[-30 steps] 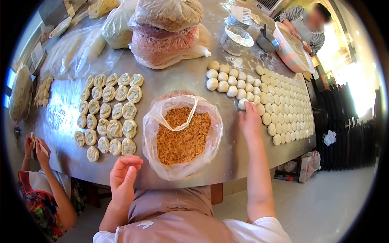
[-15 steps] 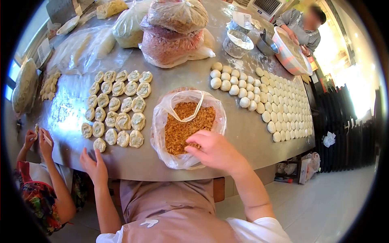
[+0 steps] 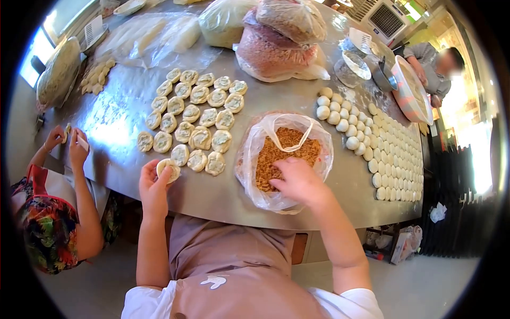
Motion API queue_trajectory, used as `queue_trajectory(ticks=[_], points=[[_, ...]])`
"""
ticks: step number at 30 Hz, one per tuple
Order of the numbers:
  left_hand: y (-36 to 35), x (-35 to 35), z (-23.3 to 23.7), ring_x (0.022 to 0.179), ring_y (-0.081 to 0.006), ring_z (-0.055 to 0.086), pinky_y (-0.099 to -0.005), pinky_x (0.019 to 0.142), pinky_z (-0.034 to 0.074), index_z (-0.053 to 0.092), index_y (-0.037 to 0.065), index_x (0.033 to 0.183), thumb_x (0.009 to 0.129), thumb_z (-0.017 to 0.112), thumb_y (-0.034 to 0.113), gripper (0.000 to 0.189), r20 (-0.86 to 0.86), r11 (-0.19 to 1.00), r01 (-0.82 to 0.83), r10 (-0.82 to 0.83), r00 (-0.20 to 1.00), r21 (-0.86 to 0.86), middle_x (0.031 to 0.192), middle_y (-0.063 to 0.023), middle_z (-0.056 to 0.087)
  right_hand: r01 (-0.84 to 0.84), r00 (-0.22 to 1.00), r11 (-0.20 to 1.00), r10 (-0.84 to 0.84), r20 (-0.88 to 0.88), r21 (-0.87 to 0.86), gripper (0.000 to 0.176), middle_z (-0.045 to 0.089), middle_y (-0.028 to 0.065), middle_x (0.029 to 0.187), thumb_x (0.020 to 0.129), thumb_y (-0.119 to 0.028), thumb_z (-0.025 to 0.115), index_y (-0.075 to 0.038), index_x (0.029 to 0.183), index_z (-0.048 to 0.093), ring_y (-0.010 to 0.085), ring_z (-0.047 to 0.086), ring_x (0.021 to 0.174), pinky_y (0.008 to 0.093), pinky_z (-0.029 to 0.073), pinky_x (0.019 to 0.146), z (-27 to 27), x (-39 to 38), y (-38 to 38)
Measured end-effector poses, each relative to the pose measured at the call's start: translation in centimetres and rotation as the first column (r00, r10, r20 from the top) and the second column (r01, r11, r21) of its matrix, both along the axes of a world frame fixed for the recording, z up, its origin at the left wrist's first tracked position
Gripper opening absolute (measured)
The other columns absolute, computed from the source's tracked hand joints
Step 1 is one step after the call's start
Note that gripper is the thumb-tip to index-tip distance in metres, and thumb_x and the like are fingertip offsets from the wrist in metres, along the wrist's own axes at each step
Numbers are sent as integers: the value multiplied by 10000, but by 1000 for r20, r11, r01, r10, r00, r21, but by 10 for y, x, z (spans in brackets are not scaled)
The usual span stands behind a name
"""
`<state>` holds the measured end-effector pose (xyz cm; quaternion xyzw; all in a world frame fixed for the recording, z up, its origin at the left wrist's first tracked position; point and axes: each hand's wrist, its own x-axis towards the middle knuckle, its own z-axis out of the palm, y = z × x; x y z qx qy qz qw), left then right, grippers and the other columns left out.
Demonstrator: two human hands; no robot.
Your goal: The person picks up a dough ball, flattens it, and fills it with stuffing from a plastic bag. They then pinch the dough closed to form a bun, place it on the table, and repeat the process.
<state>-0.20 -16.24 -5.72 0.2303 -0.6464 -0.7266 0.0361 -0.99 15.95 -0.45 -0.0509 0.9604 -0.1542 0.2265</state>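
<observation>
My left hand (image 3: 153,187) grips a dough round (image 3: 169,169) at the table's front edge, thumb pressed on its face. The round has a pale centre like those in the rows of flattened dough rounds (image 3: 200,138) just beyond it. My right hand (image 3: 300,182) reaches into an open plastic bag (image 3: 248,183) of brown crumbly filling (image 3: 268,162). Its fingers curl into the filling, and the fingertips are partly hidden there. The bag's handle loop arches over the filling behind this hand.
Many white dough balls (image 3: 390,159) lie in rows at the right. Filled plastic bags (image 3: 281,56) are stacked at the back. A metal bowl (image 3: 353,69) and a large tub (image 3: 409,90) stand back right, beside a person (image 3: 433,66). Another person's hands (image 3: 66,143) work at far left.
My left hand has picked up the nearest dough round from the rows and closed on it. My right hand stays at the filling, its fingers now deeper. The view has shifted left.
</observation>
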Motion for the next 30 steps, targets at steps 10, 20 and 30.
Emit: queue_trajectory(ticks=[10, 20, 30], points=[[110, 3, 63, 954, -206, 631, -330, 842, 542, 533, 0, 1189, 950, 553, 95, 259, -25, 433, 322, -565, 825, 842, 1091, -112, 610, -83, 997, 996, 83, 7, -15, 383, 672, 207, 962, 759, -216, 725, -35, 1092, 673, 351, 649, 899, 398, 518, 820, -2, -6, 18], [196, -18, 44, 1108, -250, 559, -358, 947, 507, 471, 13, 1258, 1036, 407, 174, 281, 164, 537, 265, -623, 765, 801, 1248, -147, 518, 267, 942, 828, -332, -48, -494, 270, 685, 125, 764, 795, -145, 727, -44, 1043, 688, 261, 634, 659, 351, 510, 639, 23, -21, 46], [206, -28, 21, 1261, -242, 452, -425, 1102, 366, 373, 10, 1380, 1060, 287, 261, 416, 97, 395, 161, -557, 825, 904, 1358, -133, 461, 141, 966, 844, -231, -113, -517, 331, 661, 158, 954, 824, -110, 697, -35, 1143, 652, 293, 665, 811, 344, 520, 734, 21, -10, 29]])
